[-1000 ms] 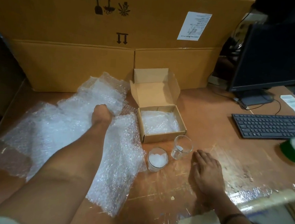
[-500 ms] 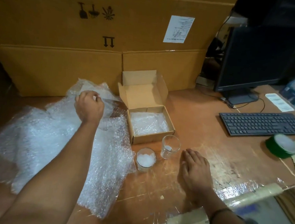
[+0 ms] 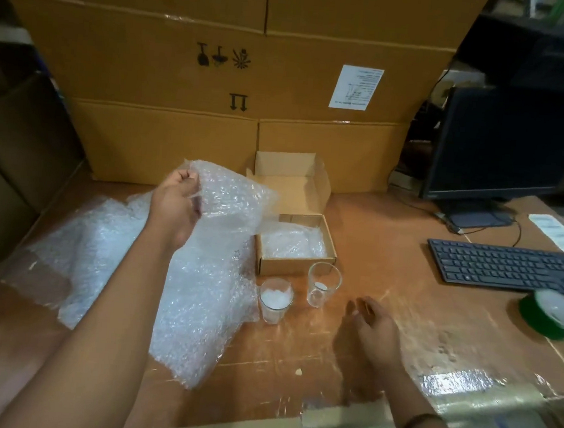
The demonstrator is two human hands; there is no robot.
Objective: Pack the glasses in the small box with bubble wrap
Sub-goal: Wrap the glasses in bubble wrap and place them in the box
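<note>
**Left hand holds up a corner of bubble wrap; two glasses stand by the small box**

At the lower right of the frame the right hand (image 3: 371,325) hangs palm down over the wooden table (image 3: 391,222). It is blurred, its fingers loosely apart and holding nothing; whether it touches the surface cannot be told.

Just beyond it, near the centre, two clear glasses stand upright and slightly apart. The left glass (image 3: 275,301) has something white inside, and the right glass (image 3: 323,284) shows a small white patch near its base.

A large sheet of bubble wrap (image 3: 200,292) spreads across the left half of the table, its edge just beside the left glass. The left hand (image 3: 176,205), left of centre, pinches the sheet's far corner and holds it up off the table.

Directly behind the glasses sits the small box (image 3: 295,265), lid open and tilted back, its bottom lined with bubble wrap.

At the right edge lie a green tape roll (image 3: 551,314) and a keyboard (image 3: 509,267), with a dark monitor (image 3: 505,147) behind them. Large cartons (image 3: 216,83) fill the top of the frame.
</note>
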